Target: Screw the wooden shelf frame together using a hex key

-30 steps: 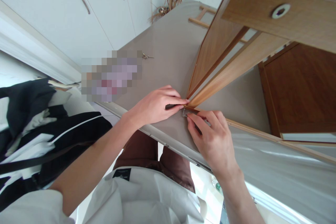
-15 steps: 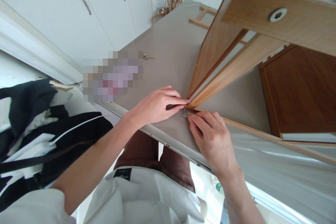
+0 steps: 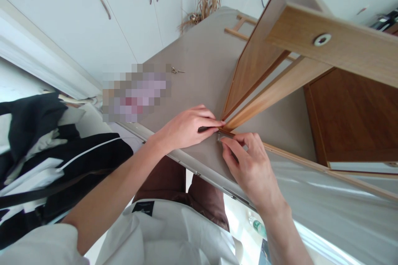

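Note:
A wooden furniture frame (image 3: 261, 87) stands on its side on the table, its slats meeting at a low corner by my hands. My left hand (image 3: 189, 128) pinches that corner between thumb and fingers. Just below it, my right hand (image 3: 253, 159) is closed on a thin bent metal piece that looks like a hex key (image 3: 219, 136). Its tip is at the outer side of the corner; whether it sits in a bolt is hidden. A bolt head (image 3: 322, 39) with a hex socket shows in the upper rail.
Several loose screws (image 3: 178, 71) lie on the grey table (image 3: 202, 62) beside a blurred-out patch. A small wooden frame (image 3: 239, 27) rests at the far side. A brown panel (image 3: 360, 120) is at right. Dark clothes (image 3: 90, 157) are piled at left.
The view has shifted slightly. My right fingers and the hex key have turned a little at the corner, while my left hand keeps its pinch there.

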Demonstrator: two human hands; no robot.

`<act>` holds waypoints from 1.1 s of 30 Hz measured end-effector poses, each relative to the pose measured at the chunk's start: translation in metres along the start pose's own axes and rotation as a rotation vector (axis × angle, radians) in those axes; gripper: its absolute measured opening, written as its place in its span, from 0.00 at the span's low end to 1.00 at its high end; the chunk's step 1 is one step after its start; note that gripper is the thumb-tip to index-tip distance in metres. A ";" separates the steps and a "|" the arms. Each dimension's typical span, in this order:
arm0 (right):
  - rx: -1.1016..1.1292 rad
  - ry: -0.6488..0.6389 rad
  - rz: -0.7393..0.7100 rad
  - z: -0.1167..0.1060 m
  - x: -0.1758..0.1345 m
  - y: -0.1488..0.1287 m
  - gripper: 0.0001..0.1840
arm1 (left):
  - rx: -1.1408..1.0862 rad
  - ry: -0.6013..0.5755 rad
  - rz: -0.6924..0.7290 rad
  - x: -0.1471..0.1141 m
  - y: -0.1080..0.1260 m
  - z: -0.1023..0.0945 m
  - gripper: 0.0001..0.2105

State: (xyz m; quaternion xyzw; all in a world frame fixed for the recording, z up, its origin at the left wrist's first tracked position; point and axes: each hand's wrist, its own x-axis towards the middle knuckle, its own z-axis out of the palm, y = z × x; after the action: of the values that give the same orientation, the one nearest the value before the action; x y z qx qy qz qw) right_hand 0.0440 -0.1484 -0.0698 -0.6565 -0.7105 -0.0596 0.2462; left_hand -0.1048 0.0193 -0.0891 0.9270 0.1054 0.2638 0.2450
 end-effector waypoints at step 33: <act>-0.090 0.056 0.076 0.005 -0.003 -0.002 0.05 | -0.010 0.002 0.001 0.000 0.001 -0.001 0.12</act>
State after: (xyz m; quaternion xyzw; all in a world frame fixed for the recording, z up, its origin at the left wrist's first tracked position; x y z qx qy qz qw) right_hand 0.0410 -0.1490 -0.0751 -0.6914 -0.6746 -0.1005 0.2382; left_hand -0.1055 0.0190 -0.0878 0.9256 0.1039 0.2653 0.2492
